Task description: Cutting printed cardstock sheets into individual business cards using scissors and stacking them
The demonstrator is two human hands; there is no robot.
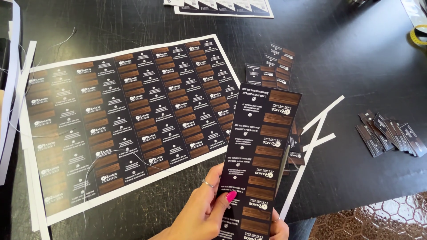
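Head cam, looking down on a black table [356,58]. Left hand [202,213] is clamped on a long dark card strip [260,164], thumb w/ pink nail pressed on its left edge, ring on one finger. Strip stands nearly upright, tilted a bit right, printed w/ repeated dark cards and brown wood-look bars. Right hand [279,227] is mostly hidden behind the strip's lower right edge; only a bit of finger shows, so can't tell its grip. A thin grey blade-like edge [281,166] runs along the strip's right side, unclear what it is.

Left of the strip lies a big uncut printed sheet [129,120], white border, flat on the table. Behind the strip, more cut strips [271,66]. White paper offcuts [318,129] lie crossed just right of it. Far right, a fanned pile of small cut cards [391,133], well apart. Another printed sheet [222,6] at top edge.
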